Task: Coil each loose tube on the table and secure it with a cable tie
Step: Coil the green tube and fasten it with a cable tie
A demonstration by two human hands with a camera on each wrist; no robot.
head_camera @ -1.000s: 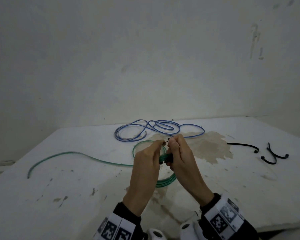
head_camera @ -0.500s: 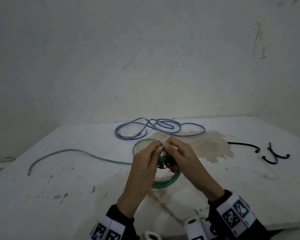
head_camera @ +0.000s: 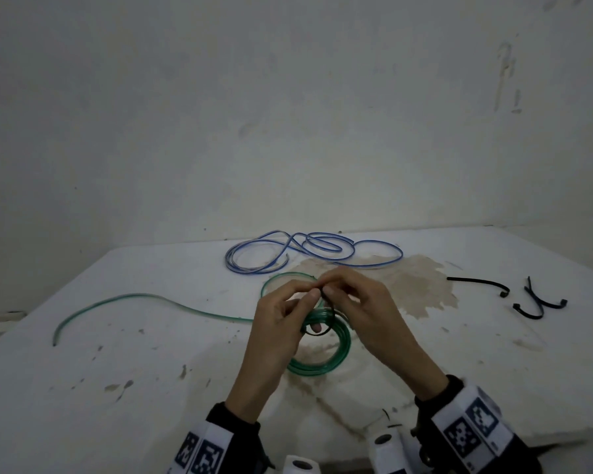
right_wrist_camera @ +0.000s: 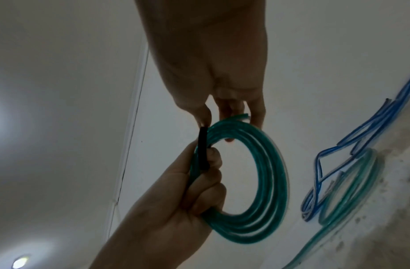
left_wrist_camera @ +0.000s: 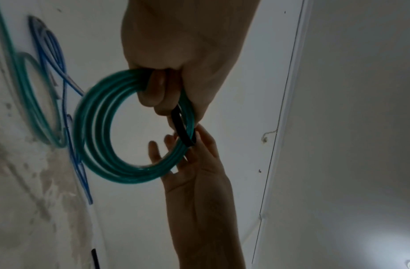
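white stained counter point(head_camera: 151, 388) against a bare wall; left hand point(head_camera: 281, 323) grips the green tube coil point(head_camera: 326, 364), right hand point(head_camera: 363, 309) pinches its black cable tie point(left_wrist_camera: 182, 129).

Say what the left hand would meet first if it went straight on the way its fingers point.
Probably the right hand: the left hand, gripping the coiled green tube, has its fingertips almost against the right fingers at the black cable tie. Depth is unclear.
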